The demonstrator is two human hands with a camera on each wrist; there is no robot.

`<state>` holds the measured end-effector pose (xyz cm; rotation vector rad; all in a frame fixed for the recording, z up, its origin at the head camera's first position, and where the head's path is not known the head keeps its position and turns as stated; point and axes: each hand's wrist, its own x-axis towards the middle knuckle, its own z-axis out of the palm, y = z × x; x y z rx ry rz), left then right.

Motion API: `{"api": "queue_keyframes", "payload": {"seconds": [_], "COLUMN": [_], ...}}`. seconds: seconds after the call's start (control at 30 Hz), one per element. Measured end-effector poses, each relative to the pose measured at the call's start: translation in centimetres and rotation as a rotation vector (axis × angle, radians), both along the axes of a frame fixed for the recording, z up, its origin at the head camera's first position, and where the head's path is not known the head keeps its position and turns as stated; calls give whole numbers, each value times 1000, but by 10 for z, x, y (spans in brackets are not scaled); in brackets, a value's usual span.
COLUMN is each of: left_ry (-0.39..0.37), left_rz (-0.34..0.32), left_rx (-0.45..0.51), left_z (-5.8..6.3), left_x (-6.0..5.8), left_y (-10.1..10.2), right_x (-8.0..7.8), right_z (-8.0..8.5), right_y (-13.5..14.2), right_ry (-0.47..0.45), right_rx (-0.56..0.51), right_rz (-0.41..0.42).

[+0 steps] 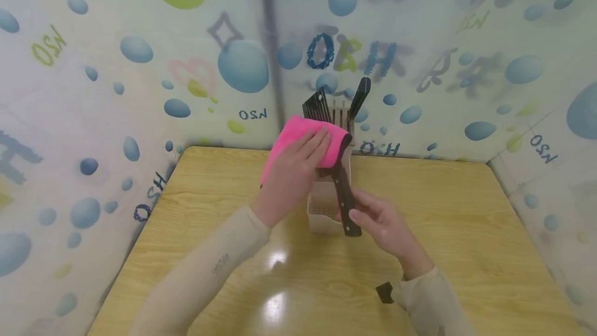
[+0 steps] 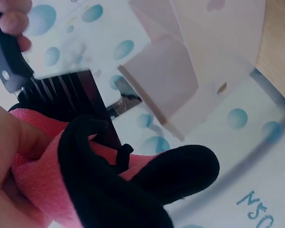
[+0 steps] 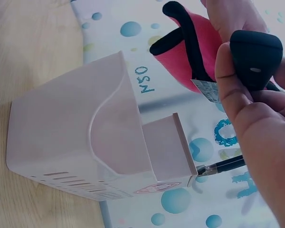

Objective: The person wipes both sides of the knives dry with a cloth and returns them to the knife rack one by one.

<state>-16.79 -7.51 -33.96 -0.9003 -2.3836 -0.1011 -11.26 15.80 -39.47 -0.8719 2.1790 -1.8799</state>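
Observation:
My right hand [image 1: 387,224] grips the black riveted handle of a broad-bladed kitchen knife [image 1: 346,201], which points up and away from me. With my left hand [image 1: 291,172] I hold a pink cloth [image 1: 333,144] with black edging against the knife's blade. In the left wrist view the cloth [image 2: 42,190] is folded round part of the dark, shiny blade [image 2: 76,95], and the left fingers press it there. Cloth and hand hide much of the blade. Below and behind the hands stands a pale knife holder [image 3: 61,128], partly covered in the head view.
A second black-handled knife [image 1: 360,98] stands in the back of the holder. The wooden table [image 1: 224,185] meets patterned walls [image 1: 410,56] at its back and sides. A small dark piece [image 1: 384,292] shows beside the right sleeve.

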Motion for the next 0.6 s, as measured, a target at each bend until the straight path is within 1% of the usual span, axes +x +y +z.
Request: {"api": "queue_keyframes", "payload": {"seconds": [0.17,0.37,0.47,0.6], "left_ry": [12,31,18,-31], "left_rz": [29,66,73,51], "left_rx": [54,65,73,125], "left_z": [1,1,3,7], "left_x": [-12,-23,-25,-25], "left_y": [-7,-17,-21,-26], "right_x": [1,1,1,1], "right_z": [-2,-5,-6,-7], "right_y": [0,1,2,2], "right_ry": [24,37,46,65], "right_rx": [4,40,56,72], "right_rz": [30,55,58,45]}}
